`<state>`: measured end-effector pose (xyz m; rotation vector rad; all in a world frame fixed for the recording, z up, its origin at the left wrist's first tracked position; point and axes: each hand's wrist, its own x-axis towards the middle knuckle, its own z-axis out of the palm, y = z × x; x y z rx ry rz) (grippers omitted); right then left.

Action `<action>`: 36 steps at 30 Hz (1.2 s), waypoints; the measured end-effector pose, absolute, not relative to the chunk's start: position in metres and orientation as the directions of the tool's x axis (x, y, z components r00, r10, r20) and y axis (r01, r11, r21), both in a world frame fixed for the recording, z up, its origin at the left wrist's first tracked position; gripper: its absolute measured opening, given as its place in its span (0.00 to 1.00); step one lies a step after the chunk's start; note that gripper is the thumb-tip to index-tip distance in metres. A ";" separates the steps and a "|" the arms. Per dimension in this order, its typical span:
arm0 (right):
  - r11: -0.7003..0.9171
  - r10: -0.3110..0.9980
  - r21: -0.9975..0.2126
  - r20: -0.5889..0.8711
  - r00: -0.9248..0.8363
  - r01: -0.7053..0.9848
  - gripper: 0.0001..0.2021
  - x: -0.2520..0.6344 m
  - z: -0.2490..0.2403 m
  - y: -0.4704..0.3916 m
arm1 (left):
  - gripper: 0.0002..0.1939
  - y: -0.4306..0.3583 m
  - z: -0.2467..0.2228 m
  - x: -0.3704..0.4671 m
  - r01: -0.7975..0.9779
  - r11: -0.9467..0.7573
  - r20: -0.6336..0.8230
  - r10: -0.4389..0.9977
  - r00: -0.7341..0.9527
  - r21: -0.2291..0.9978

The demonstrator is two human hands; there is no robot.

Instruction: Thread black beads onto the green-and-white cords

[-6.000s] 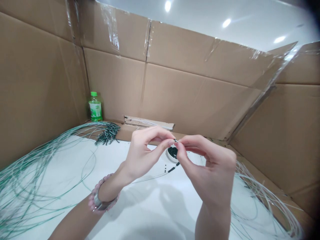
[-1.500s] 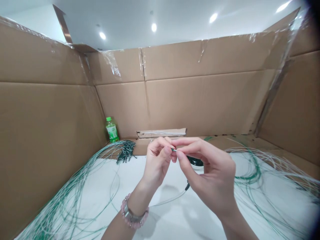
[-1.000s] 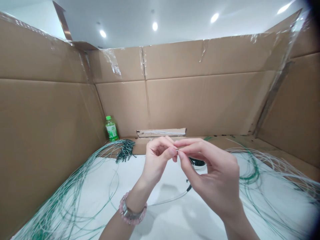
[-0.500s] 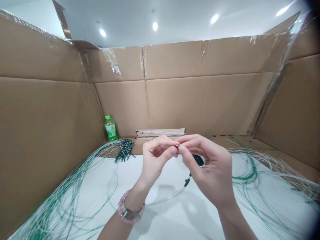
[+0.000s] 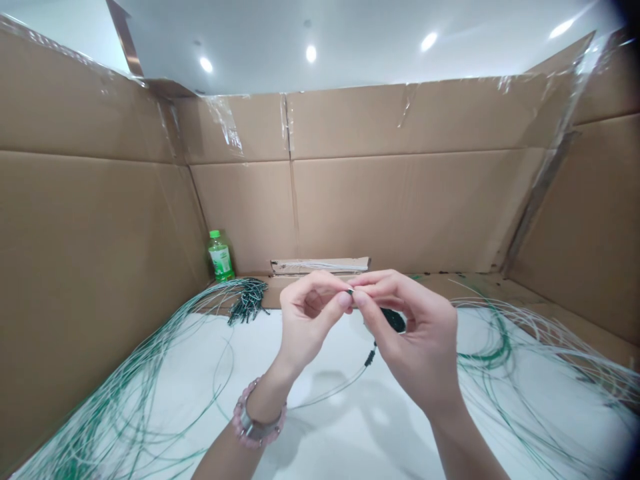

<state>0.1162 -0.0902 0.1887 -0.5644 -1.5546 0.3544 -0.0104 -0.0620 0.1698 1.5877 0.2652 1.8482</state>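
My left hand (image 5: 310, 317) and my right hand (image 5: 417, 333) meet in the middle of the view, thumbs and fingertips pinched together. Between the fingertips shows a tiny dark piece (image 5: 351, 291), mostly covered and too small to name. Below the right hand hangs a thin pale wire (image 5: 335, 390) with small black beads or sleeves (image 5: 370, 358) on it. A pile of small black pieces (image 5: 393, 321) lies behind the right hand, partly hidden by it. A pink bead bracelet and a metal band circle the left wrist.
Bundles of green and white wires lie on the left (image 5: 135, 387) and right (image 5: 500, 360) of the white table (image 5: 330, 443). Dark wire ends (image 5: 249, 300) bunch at back left near a green bottle (image 5: 220, 257). Cardboard walls (image 5: 400, 207) enclose the table.
Both hands have shifted slightly left, still pinched together. The black pieces on the hanging wire have moved a little left with them.
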 end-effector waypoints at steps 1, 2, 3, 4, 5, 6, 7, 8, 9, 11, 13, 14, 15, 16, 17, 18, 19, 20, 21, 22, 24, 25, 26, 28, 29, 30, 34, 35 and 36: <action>0.840 0.527 -0.523 0.850 0.014 0.145 0.06 0.116 0.188 -0.090 | 0.03 -0.063 0.170 -0.010 -0.351 -0.754 0.798 0.601 -0.030 0.555; 0.852 0.503 -0.500 0.864 0.022 0.155 0.06 0.115 0.187 -0.090 | 0.03 -0.063 0.170 -0.010 -0.348 -0.756 0.799 0.600 -0.032 0.554; 0.862 0.483 -0.481 0.875 0.030 0.163 0.06 0.114 0.186 -0.090 | 0.03 -0.064 0.170 -0.010 -0.346 -0.756 0.798 0.601 -0.031 0.556; 0.869 0.465 -0.465 0.884 0.037 0.168 0.06 0.114 0.185 -0.089 | 0.03 -0.064 0.170 -0.010 -0.346 -0.754 0.797 0.603 -0.029 0.558; 0.874 0.456 -0.456 0.889 0.041 0.171 0.07 0.113 0.185 -0.088 | 0.03 -0.065 0.170 -0.010 -0.346 -0.751 0.794 0.607 -0.029 0.562; 0.877 0.449 -0.450 0.892 0.046 0.170 0.07 0.112 0.185 -0.088 | 0.03 -0.065 0.170 -0.010 -0.346 -0.747 0.790 0.613 -0.028 0.568; 0.879 0.445 -0.446 0.894 0.051 0.168 0.06 0.112 0.185 -0.087 | 0.03 -0.066 0.169 -0.010 -0.345 -0.743 0.786 0.618 -0.026 0.573; 0.880 0.443 -0.446 0.895 0.055 0.166 0.06 0.111 0.185 -0.087 | 0.02 -0.066 0.168 -0.010 -0.342 -0.740 0.782 0.622 -0.024 0.579; 0.880 0.443 -0.446 0.895 0.056 0.165 0.06 0.111 0.185 -0.087 | 0.02 -0.066 0.168 -0.010 -0.340 -0.740 0.781 0.624 -0.023 0.581; 0.874 0.456 -0.457 0.889 0.046 0.166 0.06 0.111 0.185 -0.087 | 0.02 -0.066 0.167 -0.010 -0.333 -0.741 0.781 0.624 -0.021 0.583; 0.861 0.483 -0.480 0.875 0.026 0.166 0.05 0.111 0.185 -0.088 | 0.03 -0.065 0.167 -0.011 -0.334 -0.744 0.783 0.621 -0.025 0.579; 0.855 0.497 -0.493 0.868 0.018 0.160 0.05 0.111 0.185 -0.088 | 0.03 -0.064 0.167 -0.011 -0.340 -0.742 0.782 0.622 -0.028 0.578; 0.850 0.510 -0.506 0.860 0.014 0.149 0.05 0.111 0.185 -0.088 | 0.02 -0.064 0.168 -0.010 -0.347 -0.737 0.779 0.626 -0.029 0.580; 0.843 0.524 -0.521 0.852 0.013 0.134 0.05 0.112 0.186 -0.088 | 0.02 -0.063 0.168 -0.010 -0.356 -0.732 0.776 0.630 -0.029 0.581; 0.839 0.534 -0.532 0.846 0.015 0.116 0.05 0.112 0.186 -0.088 | 0.02 -0.062 0.168 -0.010 -0.365 -0.727 0.774 0.632 -0.027 0.581; 0.835 0.542 -0.541 0.840 0.017 0.099 0.05 0.112 0.186 -0.088 | 0.02 -0.062 0.168 -0.010 -0.375 -0.724 0.774 0.633 -0.027 0.579; 0.832 0.548 -0.548 0.836 0.019 0.087 0.05 0.112 0.187 -0.088 | 0.02 -0.062 0.168 -0.009 -0.383 -0.726 0.778 0.628 -0.030 0.571; 0.832 0.550 -0.550 0.835 0.022 0.078 0.05 0.111 0.187 -0.089 | 0.02 -0.062 0.168 -0.009 -0.389 -0.730 0.783 0.621 -0.036 0.561; 0.834 0.547 -0.547 0.837 0.027 0.073 0.05 0.111 0.187 -0.089 | 0.02 -0.063 0.168 -0.009 -0.393 -0.736 0.788 0.614 -0.045 0.551; 0.837 0.542 -0.542 0.840 0.033 0.072 0.05 0.111 0.187 -0.090 | 0.02 -0.063 0.168 -0.008 -0.394 -0.741 0.790 0.610 -0.056 0.544; 0.846 0.525 -0.528 0.850 0.053 0.083 0.05 0.110 0.187 -0.091 | 0.02 -0.065 0.169 -0.008 -0.392 -0.745 0.790 0.609 -0.072 0.540; 0.851 0.513 -0.517 0.856 0.062 0.095 0.06 0.110 0.187 -0.091 | 0.02 -0.065 0.169 -0.008 -0.390 -0.744 0.787 0.613 -0.075 0.543; 0.856 0.501 -0.505 0.863 0.068 0.109 0.06 0.110 0.186 -0.091 | 0.02 -0.065 0.169 -0.008 -0.389 -0.742 0.783 0.617 -0.078 0.546; 0.868 0.474 -0.479 0.878 0.071 0.130 0.07 0.110 0.185 -0.091 | 0.02 -0.066 0.169 -0.008 -0.388 -0.740 0.780 0.621 -0.078 0.550; 0.874 0.462 -0.467 0.884 0.070 0.134 0.07 0.110 0.184 -0.090 | 0.02 -0.066 0.169 -0.008 -0.386 -0.738 0.778 0.624 -0.076 0.554; 0.878 0.455 -0.460 0.888 0.068 0.136 0.08 0.110 0.183 -0.090 | 0.02 -0.066 0.169 -0.007 -0.381 -0.736 0.775 0.628 -0.075 0.559; 0.885 0.439 -0.445 0.896 0.069 0.138 0.09 0.111 0.182 -0.089 | 0.02 -0.066 0.171 -0.006 -0.342 -0.734 0.764 0.642 -0.067 0.587; 0.886 0.436 -0.442 0.897 0.071 0.140 0.09 0.111 0.182 -0.089 | 0.02 -0.066 0.172 -0.006 -0.333 -0.737 0.765 0.640 -0.067 0.588; 0.887 0.432 -0.438 0.899 0.074 0.143 0.09 0.112 0.182 -0.089 | 0.02 -0.067 0.173 -0.007 -0.327 -0.743 0.769 0.635 -0.071 0.583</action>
